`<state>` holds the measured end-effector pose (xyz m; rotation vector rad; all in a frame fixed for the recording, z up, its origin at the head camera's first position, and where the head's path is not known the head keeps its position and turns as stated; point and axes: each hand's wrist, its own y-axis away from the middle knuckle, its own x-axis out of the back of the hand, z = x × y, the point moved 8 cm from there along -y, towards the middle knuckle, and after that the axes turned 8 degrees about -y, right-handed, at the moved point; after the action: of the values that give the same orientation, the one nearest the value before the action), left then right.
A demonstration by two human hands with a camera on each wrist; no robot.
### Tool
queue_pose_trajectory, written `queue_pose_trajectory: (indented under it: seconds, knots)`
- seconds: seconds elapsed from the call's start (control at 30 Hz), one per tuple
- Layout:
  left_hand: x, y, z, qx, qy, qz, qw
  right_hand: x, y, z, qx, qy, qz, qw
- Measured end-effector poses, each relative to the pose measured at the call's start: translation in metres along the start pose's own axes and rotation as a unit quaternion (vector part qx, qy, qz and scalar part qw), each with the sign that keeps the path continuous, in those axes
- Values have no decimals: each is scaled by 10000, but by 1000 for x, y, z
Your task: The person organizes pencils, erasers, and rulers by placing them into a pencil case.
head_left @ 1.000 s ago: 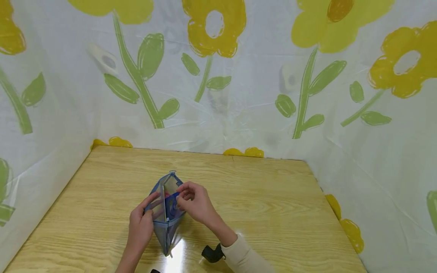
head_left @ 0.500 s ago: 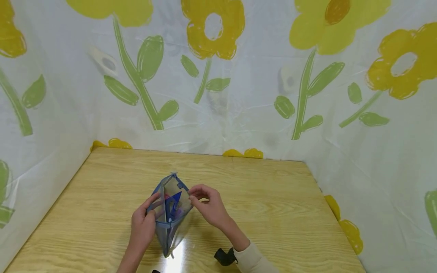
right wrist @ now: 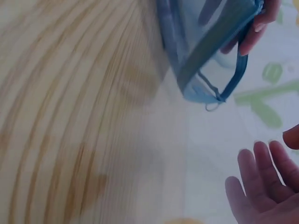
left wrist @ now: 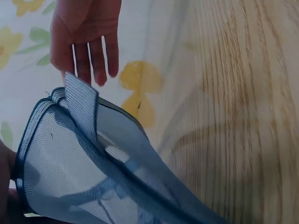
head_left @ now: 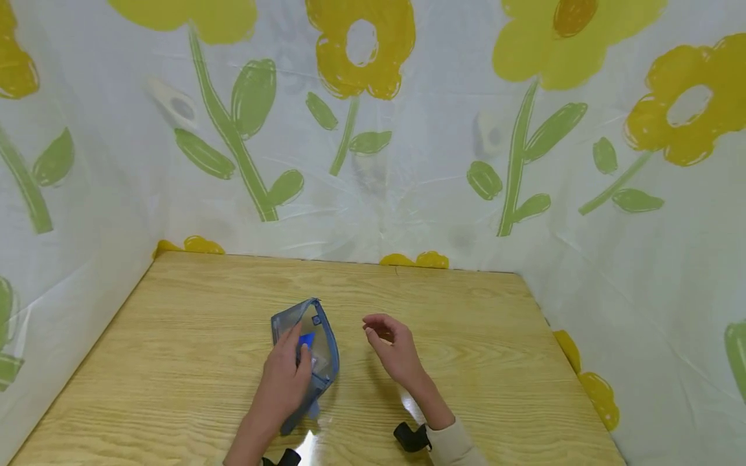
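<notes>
A blue-grey mesh zip pouch [head_left: 283, 321] stands tilted on the table, its zip mouth gaping. My left hand [head_left: 282, 382] grips it by the near-left rim, thumb over the mouth and fingers along the outside. Inside the pouch a bright blue piece [head_left: 307, 339] shows; most of it and the other contents are hidden by the hand and mesh. To the right, apart from the pouch, my right hand [head_left: 399, 349] hovers over the table, fingers loosely bent and holding nothing. The left wrist view shows the pouch's fabric tab [left wrist: 81, 105] standing up beside the zip.
The wood-grain table [head_left: 466, 336] is closed in at the back and sides by white cloth [head_left: 419, 213] printed with yellow flowers. Black wrist cameras, one on the right wrist [head_left: 410, 437] and one on the left [head_left: 288, 457], sit close to the tabletop.
My right hand was at the blue triangular piece inside the pouch, then at the pouch's right rim; it has drawn away rightward. My left hand has turned the pouch and shifted it right.
</notes>
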<state>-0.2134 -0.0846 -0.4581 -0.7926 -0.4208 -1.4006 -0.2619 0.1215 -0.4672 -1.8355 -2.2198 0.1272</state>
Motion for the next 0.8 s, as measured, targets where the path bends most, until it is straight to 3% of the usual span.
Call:
queue_pose_trajectory:
  seconds: [0.1, 0.2, 0.6, 0.8]
  knots:
    - [-14, -1, 6, 41, -335, -483, 9983, 12, 1, 3, 55, 379, 155, 9991]
    - [-23, -1, 11, -5, -598, -728, 9955, 23, 3, 6, 122, 785, 253, 9965]
    - [-36, -2, 16, -234, -832, -870, 9925, 54, 15, 14, 117, 1443, 384, 9887]
    - [-34, -3, 20, -536, -940, -809, 9908, 61, 18, 19, -71, 2393, 202, 9707]
